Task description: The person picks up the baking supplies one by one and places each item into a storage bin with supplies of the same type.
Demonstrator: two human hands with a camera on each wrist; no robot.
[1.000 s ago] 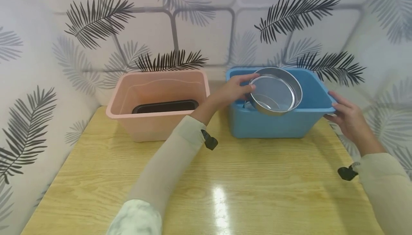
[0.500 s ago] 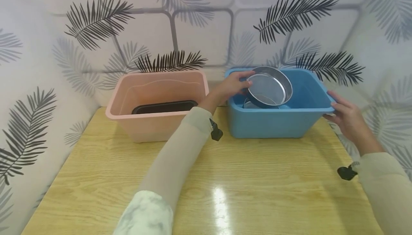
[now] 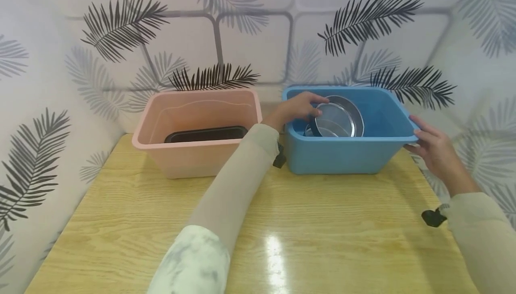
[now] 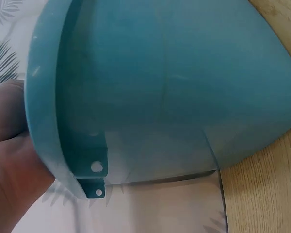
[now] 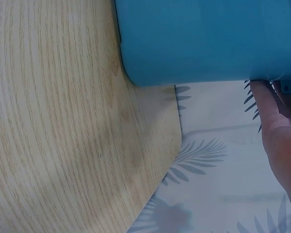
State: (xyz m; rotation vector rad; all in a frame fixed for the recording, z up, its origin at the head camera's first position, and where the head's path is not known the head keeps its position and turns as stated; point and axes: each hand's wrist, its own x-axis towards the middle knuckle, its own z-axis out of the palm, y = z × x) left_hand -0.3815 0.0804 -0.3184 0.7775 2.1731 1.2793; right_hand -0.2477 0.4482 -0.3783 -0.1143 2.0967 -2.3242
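A round metal sieve sits tilted inside the blue bin, its lower edge hidden by the front wall. Its left rim is pinched between thumb and fingers of my left hand, which reaches in over the bin's left side. Beneath the sieve, partly covered, lies another rounded shiny thing; its kind cannot be told. My right hand holds the bin's right rim from outside. In the left wrist view the bin wall hides the fingers and the sieve; only part of the hand shows.
A pink bin stands to the left, with a dark elongated tray inside it. Both bins stand at the back of the wooden table, near a wall patterned with leaves.
My left hand has lowered the sieve from above the blue bin's front rim down into the bin, while the left forearm moved rightward. The right hand has stayed on the rim.
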